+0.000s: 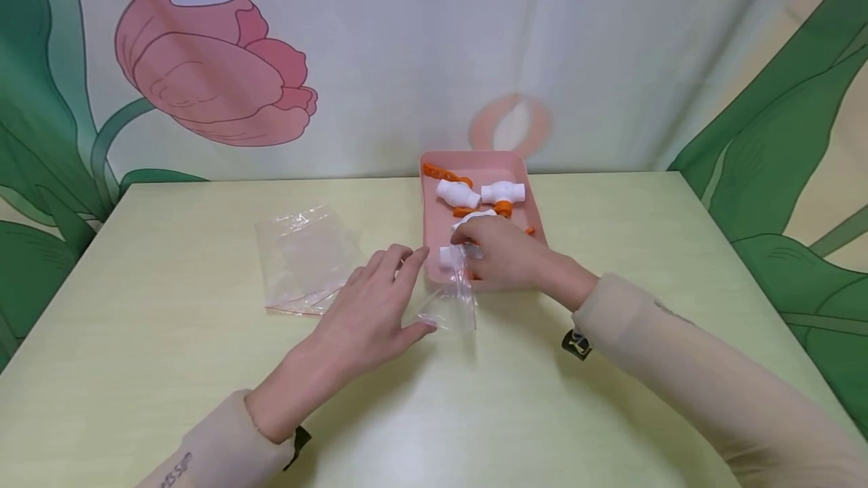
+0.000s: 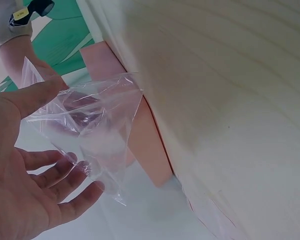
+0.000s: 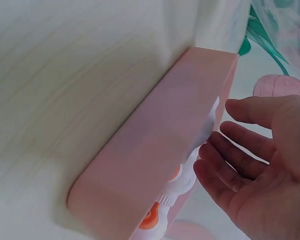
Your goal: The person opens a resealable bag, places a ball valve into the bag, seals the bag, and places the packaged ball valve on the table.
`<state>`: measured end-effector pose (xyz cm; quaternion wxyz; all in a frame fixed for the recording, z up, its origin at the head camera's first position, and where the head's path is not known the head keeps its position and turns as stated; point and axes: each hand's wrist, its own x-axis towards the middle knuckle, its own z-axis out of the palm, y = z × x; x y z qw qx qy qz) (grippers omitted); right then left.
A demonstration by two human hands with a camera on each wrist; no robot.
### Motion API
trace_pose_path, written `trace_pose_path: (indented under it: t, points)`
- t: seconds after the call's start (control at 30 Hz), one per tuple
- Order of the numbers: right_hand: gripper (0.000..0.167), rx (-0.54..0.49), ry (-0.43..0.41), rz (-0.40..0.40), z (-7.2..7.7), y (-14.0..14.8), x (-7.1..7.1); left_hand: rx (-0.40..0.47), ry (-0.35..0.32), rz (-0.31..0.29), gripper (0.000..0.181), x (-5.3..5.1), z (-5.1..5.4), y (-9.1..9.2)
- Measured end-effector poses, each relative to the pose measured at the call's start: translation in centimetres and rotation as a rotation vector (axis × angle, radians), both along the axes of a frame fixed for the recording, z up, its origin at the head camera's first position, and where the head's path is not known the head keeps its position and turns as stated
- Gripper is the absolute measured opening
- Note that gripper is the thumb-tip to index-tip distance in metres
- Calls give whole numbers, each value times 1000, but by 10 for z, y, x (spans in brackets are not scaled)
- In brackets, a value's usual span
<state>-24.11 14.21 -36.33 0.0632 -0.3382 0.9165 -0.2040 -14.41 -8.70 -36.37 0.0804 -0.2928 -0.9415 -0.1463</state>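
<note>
In the head view, my left hand (image 1: 369,307) holds a clear plastic bag (image 1: 450,307) in front of the tray. Its thumb and fingers are spread wide about the bag, and the fingertips show through the film in the left wrist view, where the bag (image 2: 97,120) bulges out. My right hand (image 1: 505,251) reaches into a pink tray (image 1: 432,221), above white plastic valves with orange handles. Its curved fingers come up to one white valve (image 3: 206,131), with a gap between thumb and fingers. In the head view this hand partly covers that valve (image 1: 475,217).
Other white valves (image 1: 458,193) with orange handles lie at the tray's far end. Flat clear bags (image 1: 305,258) lie on the pale wooden table (image 1: 169,322) left of the tray. A printed curtain (image 1: 393,59) hangs behind the table.
</note>
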Motion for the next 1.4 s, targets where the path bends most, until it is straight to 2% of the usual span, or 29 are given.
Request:
trace_pose_path:
  t: [0.17,0.33,0.63,1.13,1.4]
  points:
    - [42,60,6,11,0,-8,-1,-9,-8,-3,89,0,1,1]
    - [47,129,22,14,0,-15,1,-6,-6,-8,89,0,1,1]
    - [43,225,57,7,1,-23,-1,-2,0,-6,88,1,-1,-1]
    - [37,316,84,-7,-5,-34,-4,7,6,-4,86,2,-2,-4]
    - [27,287,107,-14,-5,-36,-5,17,15,0,86,2,-3,-6]
